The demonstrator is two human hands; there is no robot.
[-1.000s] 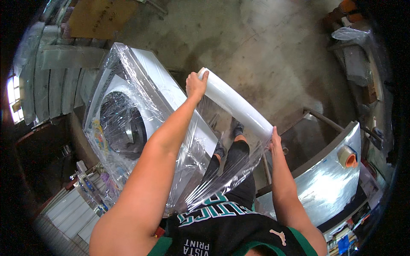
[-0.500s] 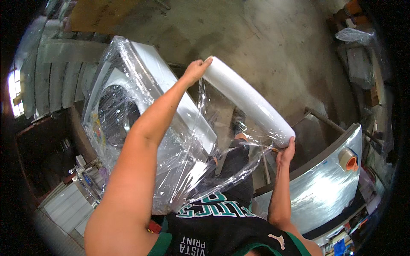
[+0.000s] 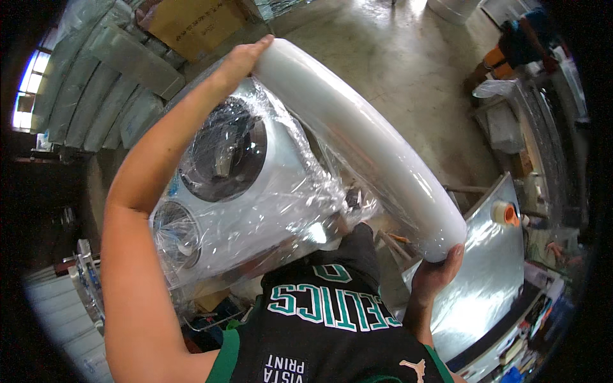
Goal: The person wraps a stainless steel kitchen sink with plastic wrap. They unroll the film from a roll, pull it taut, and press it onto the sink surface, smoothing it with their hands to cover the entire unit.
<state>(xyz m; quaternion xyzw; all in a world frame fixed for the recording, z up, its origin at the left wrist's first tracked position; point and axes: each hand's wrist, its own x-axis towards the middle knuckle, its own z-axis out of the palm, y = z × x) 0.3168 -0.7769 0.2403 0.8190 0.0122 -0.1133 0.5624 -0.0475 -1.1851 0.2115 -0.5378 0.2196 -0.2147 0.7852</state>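
A big roll of clear stretch film point(image 3: 361, 140) slants across in front of me, held at its two ends. My left hand point(image 3: 244, 62) is closed round the upper left end. At the lower right end, my right hand point(image 3: 437, 274) grips from below. A sheet of film runs from the roll to a pale, boxy item point(image 3: 274, 182) at my left, covering it in shiny wrinkles. That item's face has a large round dark-rimmed opening point(image 3: 225, 150) and a smaller round one point(image 3: 177, 235). My left arm and the roll hide part of its far side.
At the right stands a table with a shiny metal top point(image 3: 476, 287), carrying a roll of tape point(image 3: 504, 212). Grey wrapped slabs point(image 3: 96, 89) are stacked at the far left, beside a cardboard box point(image 3: 195, 29). Concrete floor point(image 3: 377, 57) lies beyond the film roll.
The film roll has come closer and looks larger, both hands still on its ends. My left hand is higher and further left, my right lower. More of the wrapped item's round-holed face shows.
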